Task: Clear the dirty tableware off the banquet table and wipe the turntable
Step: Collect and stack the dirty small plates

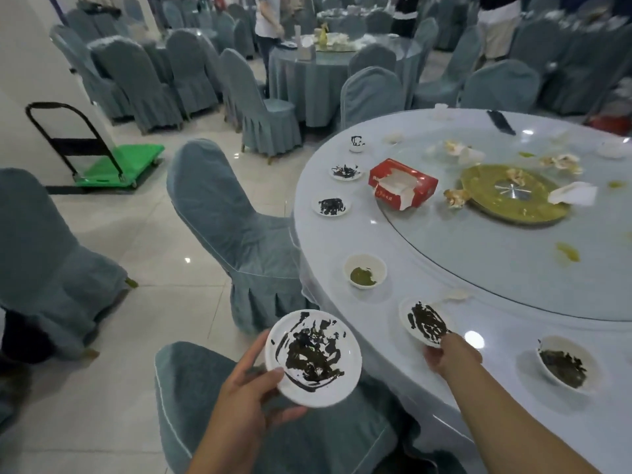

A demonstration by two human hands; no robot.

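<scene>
Clearing smeared plates from the bench edge.

Gripping a plate (313, 357) with the left hand (249, 388), thumb curled over its rim, holding it off the bench (496, 381) above a chair (273, 422). Pinching the near rim of a second plate (425, 323) with the right hand (451, 354), that plate lying on the bench just beside the turntable (513, 261). Sitting further along the edge: a bowl (365, 270) with green residue.

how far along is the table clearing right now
Early on. Done: one dirty plate is off the table, held in the left hand. In hand: the right hand has a grip on the next plate at the table edge. Left: two bowls, three far saucers, the tissue box, and the smeared turntable, unwiped.
</scene>
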